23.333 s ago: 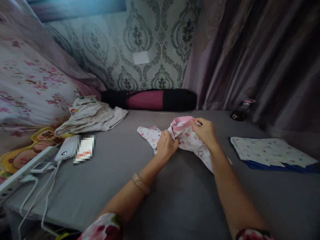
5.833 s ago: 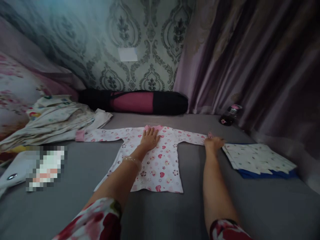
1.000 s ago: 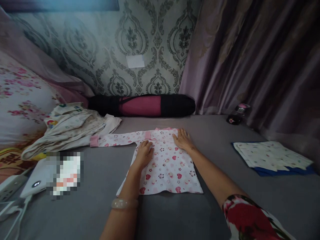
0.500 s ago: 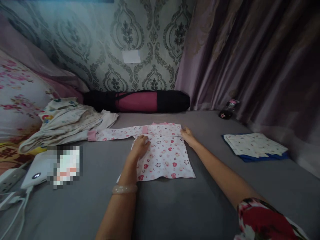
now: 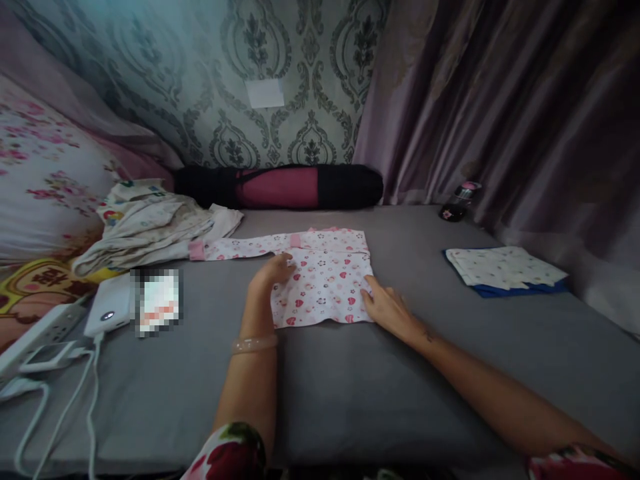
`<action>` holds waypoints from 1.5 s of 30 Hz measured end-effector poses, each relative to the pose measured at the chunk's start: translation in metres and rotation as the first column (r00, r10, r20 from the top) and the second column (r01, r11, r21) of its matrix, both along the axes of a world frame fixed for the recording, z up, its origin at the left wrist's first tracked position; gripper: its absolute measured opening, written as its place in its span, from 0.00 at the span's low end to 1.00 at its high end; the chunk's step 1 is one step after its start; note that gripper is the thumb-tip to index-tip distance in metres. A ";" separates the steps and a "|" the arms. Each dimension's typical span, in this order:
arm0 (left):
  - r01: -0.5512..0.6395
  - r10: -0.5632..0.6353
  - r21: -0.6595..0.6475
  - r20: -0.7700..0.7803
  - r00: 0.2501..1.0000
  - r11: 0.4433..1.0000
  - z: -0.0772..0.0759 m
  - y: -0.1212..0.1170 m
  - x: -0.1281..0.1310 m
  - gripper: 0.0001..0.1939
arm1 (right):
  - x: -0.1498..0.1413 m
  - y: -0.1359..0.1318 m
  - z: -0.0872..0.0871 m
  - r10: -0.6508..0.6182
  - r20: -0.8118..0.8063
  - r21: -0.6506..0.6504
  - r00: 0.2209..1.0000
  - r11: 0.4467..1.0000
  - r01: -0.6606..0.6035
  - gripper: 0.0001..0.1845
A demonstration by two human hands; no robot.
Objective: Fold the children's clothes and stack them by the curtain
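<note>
Clothes [image 5: 155, 227] lie piled left, near the pink cuff [image 5: 197, 251] of an outstretched sleeve [image 5: 237, 248]. Your left hand [image 5: 271, 271] touches the left edge of the printed shirt [image 5: 323, 283], flat on the grey sheet [image 5: 330, 393]; your right hand [image 5: 391, 308] touches its right edge. Whether either pinches cloth, I cannot tell.

Grey bed [image 5: 325, 393] bearing printed shirt [image 5: 323, 283], folded clothes [image 5: 505, 265], bottle [image 5: 458, 203]

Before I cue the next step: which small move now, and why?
Probably fold the outstretched sleeve across the shirt with the left hand: that sleeve lies straight out to the left, the other sleeve is already folded across, and the hand is near its base.
</note>
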State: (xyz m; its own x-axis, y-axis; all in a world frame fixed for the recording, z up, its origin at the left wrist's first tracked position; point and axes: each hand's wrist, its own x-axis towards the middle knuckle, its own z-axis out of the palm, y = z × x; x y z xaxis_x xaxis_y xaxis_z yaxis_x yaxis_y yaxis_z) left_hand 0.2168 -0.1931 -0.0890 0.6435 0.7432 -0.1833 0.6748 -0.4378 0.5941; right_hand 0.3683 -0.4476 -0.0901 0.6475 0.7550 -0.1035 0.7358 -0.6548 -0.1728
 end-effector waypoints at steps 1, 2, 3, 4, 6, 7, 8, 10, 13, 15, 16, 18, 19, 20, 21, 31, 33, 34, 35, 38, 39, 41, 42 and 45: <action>0.025 -0.025 0.021 -0.015 1.000 0.999 0.000 0.000 0.000 0.19 | -0.002 -0.003 0.001 0.034 0.007 -0.022 0.999 0.999 -0.034 0.21; 0.052 -0.051 0.049 -0.025 0.998 0.997 0.000 0.001 -0.001 0.19 | -0.003 -0.005 0.001 0.063 0.011 -0.041 0.998 0.997 -0.063 0.20; 0.082 -0.080 0.079 -0.031 0.996 0.993 0.000 0.002 -0.002 0.18 | -0.003 -0.007 0.001 0.085 0.016 -0.054 0.996 0.995 -0.084 0.19; 0.111 -0.108 0.104 -0.031 0.994 0.988 -0.001 0.003 -0.002 0.18 | -0.001 -0.008 0.000 0.102 0.024 -0.064 0.995 0.993 -0.100 0.18; 0.133 -0.132 0.122 -0.013 0.991 0.984 -0.002 0.006 -0.004 0.17 | 0.001 -0.011 -0.002 0.124 0.045 -0.083 0.991 0.989 -0.120 0.18; 0.130 -0.131 0.110 -0.002 0.991 0.985 -0.002 0.008 -0.004 0.17 | 0.002 -0.013 -0.002 0.134 0.055 -0.096 0.989 0.987 -0.129 0.18; 0.125 -0.126 0.092 0.006 0.992 0.988 -0.003 0.010 -0.005 0.18 | 0.003 -0.014 -0.002 0.148 0.063 -0.109 0.987 0.984 -0.141 0.18; 0.112 -0.113 0.063 0.013 0.993 0.992 -0.004 0.012 -0.005 0.19 | 0.005 -0.016 0.001 0.177 0.063 -0.145 0.982 0.975 -0.166 0.18; 0.098 -0.099 0.072 0.015 0.995 0.993 -0.004 0.011 -0.003 0.18 | 0.010 -0.014 0.012 0.219 0.045 -0.192 0.975 0.959 -0.207 0.18; 0.078 -0.077 0.100 -0.008 0.997 0.992 -0.004 0.008 0.000 0.16 | 0.018 -0.006 0.023 0.247 0.033 -0.220 0.969 0.947 -0.234 0.14; 0.064 -0.062 0.121 -0.024 0.998 0.991 -0.004 0.006 0.002 0.15 | 0.022 0.001 0.028 0.254 0.033 -0.222 0.967 0.945 -0.241 0.13; 0.044 -0.039 0.180 -0.034 0.999 0.983 -0.005 0.001 0.009 0.14 | 0.031 0.022 0.034 0.255 0.050 -0.170 0.966 0.955 -0.243 0.15; 0.040 -0.036 0.215 -0.022 0.999 0.976 -0.006 -0.001 0.012 0.14 | 0.035 0.036 0.035 0.250 0.066 -0.108 0.966 0.964 -0.243 0.17; 0.043 -0.045 0.250 0.002 0.999 0.967 -0.007 -0.004 0.016 0.15 | 0.039 0.051 0.032 0.257 0.087 -0.025 0.962 0.966 -0.256 0.19; 0.055 -0.067 0.285 0.033 0.997 0.957 -0.009 -0.005 0.019 0.15 | 0.043 0.066 0.028 0.263 0.112 0.055 0.958 0.961 -0.270 0.21; -0.048 -0.025 0.313 0.227 0.974 0.949 -0.045 0.000 0.030 0.14 | 0.033 0.193 -0.024 0.466 0.108 0.106 0.878 0.873 -0.476 0.30; -0.116 0.029 0.260 0.316 0.948 0.959 -0.047 0.004 0.030 0.16 | 0.025 0.207 -0.026 0.496 0.100 0.111 0.862 0.856 -0.505 0.30; -0.166 0.079 0.207 0.372 0.925 0.964 -0.047 0.007 0.030 0.17 | 0.022 0.213 -0.027 0.503 0.092 0.110 0.860 0.853 -0.511 0.31; -0.220 0.142 0.138 0.430 0.891 0.966 -0.046 0.010 0.029 0.18 | 0.019 0.218 -0.028 0.505 0.080 0.108 0.859 0.852 -0.511 0.31; -0.359 0.350 -0.106 0.586 0.730 0.927 -0.040 0.019 0.025 0.15 | 0.015 0.226 -0.033 0.504 0.043 0.093 0.863 0.858 -0.505 0.31; -0.385 0.407 -0.180 0.628 0.663 0.905 -0.037 0.021 0.024 0.14 | 0.015 0.227 -0.034 0.503 0.042 0.089 0.863 0.859 -0.505 0.31; -0.415 0.526 -0.343 0.691 0.496 0.843 -0.033 0.025 0.019 0.11 | 0.016 0.228 -0.034 0.502 0.054 0.076 0.863 0.860 -0.505 0.31; -0.419 0.588 -0.430 0.702 0.401 0.800 -0.031 0.027 0.016 0.10 | 0.016 0.229 -0.033 0.503 0.065 0.069 0.862 0.859 -0.507 0.30; -0.401 0.744 -0.651 0.656 0.130 0.644 -0.025 0.031 0.007 0.09 | 0.017 0.236 -0.025 0.517 0.088 0.040 0.851 0.852 -0.522 0.28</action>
